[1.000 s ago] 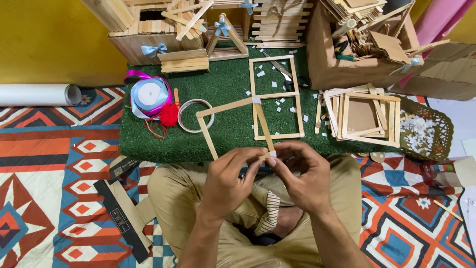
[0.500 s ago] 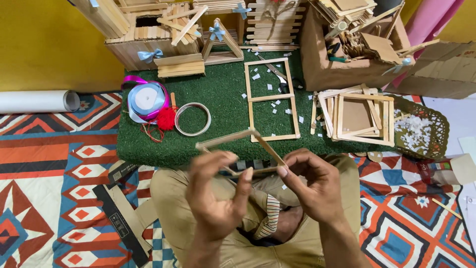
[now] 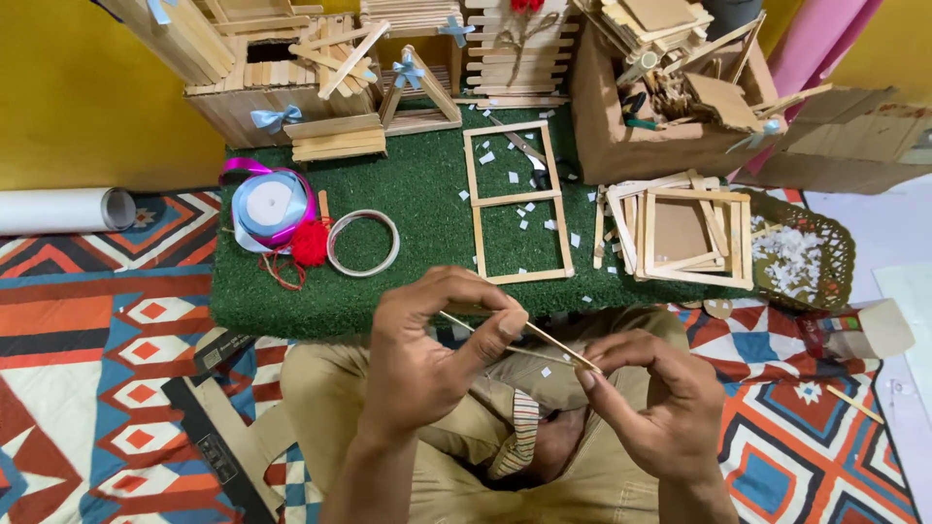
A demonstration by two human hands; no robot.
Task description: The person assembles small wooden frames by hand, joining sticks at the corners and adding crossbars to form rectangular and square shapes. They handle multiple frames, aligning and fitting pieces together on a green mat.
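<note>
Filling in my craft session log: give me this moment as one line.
left hand: pinches stick | right hand: pinches other end | stick: over lap, tilted | frame: flat on green mat

both forearms are bare, no sleeves, watch or rings showing. the left hand [image 3: 427,359] sits at nine o'clock of the right hand [image 3: 655,408]. khaki trousers [image 3: 320,388] cover the legs; a striped cloth strip [image 3: 522,437] hangs at six o'clock.

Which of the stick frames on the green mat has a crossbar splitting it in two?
The tall frame mid-mat, just above the hands: a crossbar divides it into two openings. The square frames stacked to its right show none.
</note>
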